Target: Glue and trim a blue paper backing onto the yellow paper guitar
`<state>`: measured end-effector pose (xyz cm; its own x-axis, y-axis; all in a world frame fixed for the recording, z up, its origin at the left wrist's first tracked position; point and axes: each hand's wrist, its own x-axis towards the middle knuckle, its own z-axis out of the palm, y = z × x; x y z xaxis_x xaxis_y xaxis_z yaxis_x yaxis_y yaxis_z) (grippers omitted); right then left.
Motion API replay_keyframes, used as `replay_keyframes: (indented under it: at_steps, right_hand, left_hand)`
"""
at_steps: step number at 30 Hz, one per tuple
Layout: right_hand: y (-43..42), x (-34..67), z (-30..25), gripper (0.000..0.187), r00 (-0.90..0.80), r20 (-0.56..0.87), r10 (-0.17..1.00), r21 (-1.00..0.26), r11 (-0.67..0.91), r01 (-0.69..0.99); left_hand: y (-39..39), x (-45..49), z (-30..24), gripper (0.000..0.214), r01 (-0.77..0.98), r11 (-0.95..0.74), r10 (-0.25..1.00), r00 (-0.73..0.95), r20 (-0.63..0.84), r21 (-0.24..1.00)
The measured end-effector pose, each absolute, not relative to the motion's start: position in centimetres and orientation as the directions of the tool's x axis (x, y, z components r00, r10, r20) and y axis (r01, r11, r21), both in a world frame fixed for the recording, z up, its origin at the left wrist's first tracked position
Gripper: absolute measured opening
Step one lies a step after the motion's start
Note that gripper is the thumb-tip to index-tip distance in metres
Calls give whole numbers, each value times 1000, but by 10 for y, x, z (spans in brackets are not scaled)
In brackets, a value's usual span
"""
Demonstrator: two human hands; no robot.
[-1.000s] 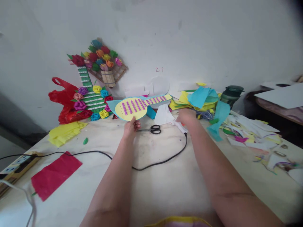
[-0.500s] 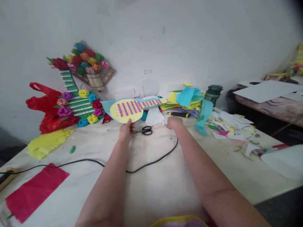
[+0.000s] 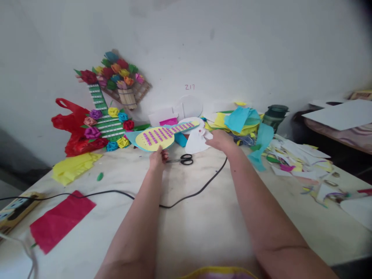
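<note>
My left hand (image 3: 157, 157) pinches the round end of a yellow paper guitar cutout (image 3: 162, 135) with purple strips and a blue backing, holding it just above the table. Off to the right, my right hand (image 3: 221, 140) reaches toward a white paper piece (image 3: 196, 142) and touches its edge; its fingers are curled, and whether they hold anything is hidden. Black scissors (image 3: 183, 159) lie on the table between my two hands. A black cord (image 3: 186, 197) runs from under my right hand across the table to the left.
A paper-flower craft piece (image 3: 109, 120) and a red plastic bag (image 3: 69, 128) lean on the wall at the left. Yellow paper (image 3: 72, 167) and red paper (image 3: 61, 219) lie front left. Coloured paper scraps (image 3: 293, 161) and a dark green jar (image 3: 274, 116) crowd the right.
My right hand has moved up and back toward the white paper piece. The guitar cutout has tilted flatter in my left hand. The camera has swung slightly.
</note>
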<state>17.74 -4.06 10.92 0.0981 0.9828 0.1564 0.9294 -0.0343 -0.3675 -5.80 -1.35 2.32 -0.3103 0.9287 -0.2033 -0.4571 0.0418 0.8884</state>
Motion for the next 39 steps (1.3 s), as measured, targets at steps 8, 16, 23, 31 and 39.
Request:
replay_keyframes:
  at_steps: [8, 16, 23, 31, 39]
  right_hand:
    - [-28, 131, 75, 26, -363, 73, 929, -981, 132, 142]
    - [-7, 80, 52, 21, -93, 68, 993, -992, 57, -115]
    - [-6, 78, 40, 24, -109, 44, 993, -985, 25, -173]
    - [-7, 80, 40, 23, -142, 23, 990, -990, 2, -142]
    - [-4, 88, 39, 22, -220, -18, 975, -992, -46, -121]
  left_hand:
    - [-11, -71, 25, 27, -405, 214, 897, -279, -343, 889]
    - [-19, -78, 32, 31, -215, 338, 889, -246, -386, 916]
    - [-21, -87, 32, 41, 676, 413, 866, -499, -34, 611]
    - [-33, -84, 36, 40, 895, 208, 774, -397, 494, 394]
    - [-16, -98, 11, 35, 921, -247, 792, 13, 610, 301]
